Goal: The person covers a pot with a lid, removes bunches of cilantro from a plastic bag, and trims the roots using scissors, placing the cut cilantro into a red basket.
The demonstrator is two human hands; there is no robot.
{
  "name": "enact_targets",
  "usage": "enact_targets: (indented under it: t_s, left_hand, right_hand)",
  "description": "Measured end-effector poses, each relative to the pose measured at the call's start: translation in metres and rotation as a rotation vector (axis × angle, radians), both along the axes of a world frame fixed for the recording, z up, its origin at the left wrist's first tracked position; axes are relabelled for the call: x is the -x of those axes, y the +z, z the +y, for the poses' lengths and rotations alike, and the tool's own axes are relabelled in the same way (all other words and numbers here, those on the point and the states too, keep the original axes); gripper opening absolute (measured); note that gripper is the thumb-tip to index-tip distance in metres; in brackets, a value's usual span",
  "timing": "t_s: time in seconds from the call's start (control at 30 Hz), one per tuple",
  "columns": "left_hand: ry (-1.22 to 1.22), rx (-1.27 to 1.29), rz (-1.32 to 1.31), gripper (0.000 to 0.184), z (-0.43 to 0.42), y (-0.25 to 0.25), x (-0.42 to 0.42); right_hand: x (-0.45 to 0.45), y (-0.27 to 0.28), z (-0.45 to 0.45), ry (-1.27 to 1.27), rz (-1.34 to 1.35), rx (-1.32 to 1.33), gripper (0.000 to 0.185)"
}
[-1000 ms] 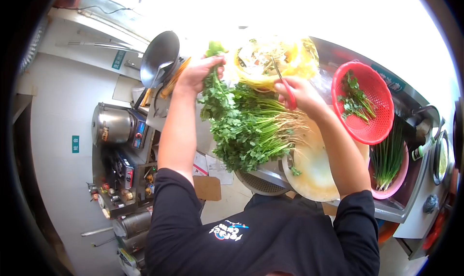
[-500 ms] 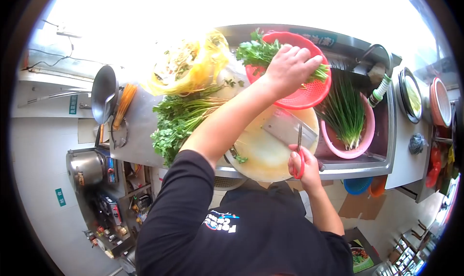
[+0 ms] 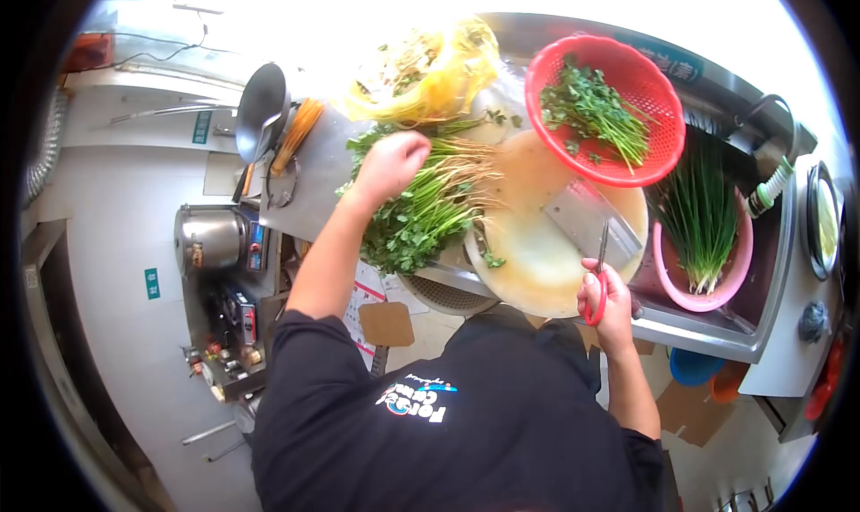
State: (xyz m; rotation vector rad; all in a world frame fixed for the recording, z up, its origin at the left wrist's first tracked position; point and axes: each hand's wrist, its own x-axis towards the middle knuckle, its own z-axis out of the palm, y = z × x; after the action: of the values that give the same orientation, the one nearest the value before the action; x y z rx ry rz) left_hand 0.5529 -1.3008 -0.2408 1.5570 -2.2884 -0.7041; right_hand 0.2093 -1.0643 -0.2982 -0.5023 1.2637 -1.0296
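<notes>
- My left hand (image 3: pixel 394 164) had come back from over the red basket (image 3: pixel 661 82) and was above the heap of leafy greens (image 3: pixel 425 209); its fingers were curled in, but I could not tell whether they pinched a stem.
- The bunch it had held half a second earlier now lay in the basket as loose greens (image 3: pixel 598 109), leaves to the left, cut ends to the right.
- My right hand (image 3: pixel 613 310) was still low by the near right edge of the round board (image 3: pixel 524 270), fingers clamped on the red-handled scissors (image 3: pixel 597 299), points away from me.
- The heap lay along the board's left side, its roots reaching over the wood.
- A cleaver (image 3: pixel 580 221) lay flat toward the board's right edge, and the basket overlapped the far right edge.
- On the metal bench (image 3: pixel 324 180), the yellow bag (image 3: pixel 448 93) was near the far edge, the wok (image 3: pixel 262 109) and thin orange sticks (image 3: pixel 298 136) toward the left end.
- In the sink (image 3: pixel 717 333), spring onions (image 3: pixel 699 212) stood in a pink basin (image 3: pixel 694 303).
- Beyond the bench's left end was a steel pot (image 3: pixel 212 240).
</notes>
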Motion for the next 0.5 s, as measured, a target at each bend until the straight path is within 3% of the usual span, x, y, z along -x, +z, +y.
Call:
enact_targets:
  t_s: [0.1,0.3,0.43,0.5]
  left_hand:
    - [0.081,-0.048,0.001,0.015,0.052,-0.016,-0.020]
    - [-0.020,0.182,-0.018,0.008,0.100,-0.050,-0.021]
    - [0.028,0.163,-0.265,0.023,0.128,-0.076,-0.013]
    - [0.036,0.130,-0.261,0.026,0.134,-0.089,-0.012]
  right_hand:
    - [-0.017,-0.001,-0.016,0.047,-0.039,-0.021,0.030]
    - [-0.050,0.009,-0.035,0.174,0.007,-0.016,0.030]
    - [-0.063,0.008,-0.030,0.153,0.001,-0.028,0.030]
    - [-0.065,0.004,-0.024,0.147,-0.012,-0.048,0.031]
